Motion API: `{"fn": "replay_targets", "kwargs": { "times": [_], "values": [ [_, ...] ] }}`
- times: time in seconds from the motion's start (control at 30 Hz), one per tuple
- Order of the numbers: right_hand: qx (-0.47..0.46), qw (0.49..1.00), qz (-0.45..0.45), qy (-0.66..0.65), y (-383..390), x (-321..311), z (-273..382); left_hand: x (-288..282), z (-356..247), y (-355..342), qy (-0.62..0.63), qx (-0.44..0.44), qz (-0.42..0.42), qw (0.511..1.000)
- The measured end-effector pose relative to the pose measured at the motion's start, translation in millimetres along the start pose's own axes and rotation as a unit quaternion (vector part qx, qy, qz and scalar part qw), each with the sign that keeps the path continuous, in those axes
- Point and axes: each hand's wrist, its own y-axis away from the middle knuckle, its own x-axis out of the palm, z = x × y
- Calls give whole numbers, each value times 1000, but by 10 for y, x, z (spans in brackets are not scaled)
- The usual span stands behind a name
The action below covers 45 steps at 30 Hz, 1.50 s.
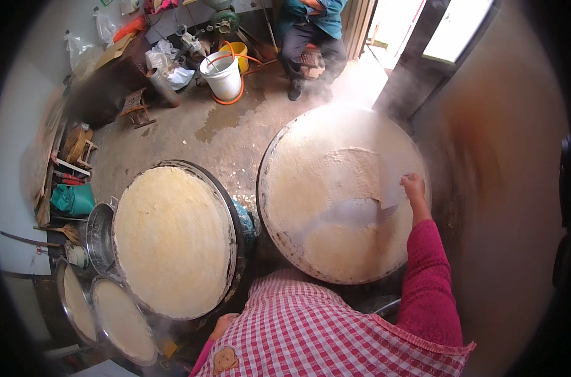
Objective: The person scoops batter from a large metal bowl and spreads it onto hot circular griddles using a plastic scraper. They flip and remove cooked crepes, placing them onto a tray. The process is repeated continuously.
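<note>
Checked apron point(310, 323), flat scraper point(391, 185), grainy layer point(348, 176)

doorway blazing, steam blurring the rest

it's an uneven light in here. the open doorway point(395, 31) glares nearly white, and its brightness spills onto the floor point(358, 78) and bleaches the far side of the right-hand pan point(261, 200). steam point(398, 94) veils that end and dulls the contrast. a soft dark band lies just below the right hand point(413, 186). the lower left is dimmer, and the right wall point(518, 207) is smooth and blurry, with a rusty smudge. straight edges bow toward the rim, where black closes in around the view.
</note>
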Motion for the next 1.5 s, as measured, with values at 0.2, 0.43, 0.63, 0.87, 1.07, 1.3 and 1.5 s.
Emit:
{"fn": "replay_targets", "kwargs": {
  "times": [0.2, 0.43, 0.63, 0.87, 1.07, 1.3, 1.5],
  "values": [
    [-55, 984, 124, -112, 181, 911, 793, 7, 30, 16, -24, -10, -5, 1000],
    [5, 993, 107, -56, -66, 1879, 1084, 17, -145, 245, 3, -11, -21, 1000],
    [88, 990, -100, 57, -617, 826, 310, 2, -138, 239, 15, -20, -10, 1000],
    [301, 870, -231, -314, -182, 316, -615, -25, -323, 16, -25, -2, 22, 999],
    [297, 796, -164, -501, 176, -188, -1081, -49, -297, -242, -81, 30, 40, 996],
    [126, 986, -82, 65, 23, -874, -772, -91, -337, -110, -78, 28, 21, 996],
    [31, 966, -101, 237, -36, -255, -186, -113, -308, 140, 7, -28, 4, 1000]
  ]
}}
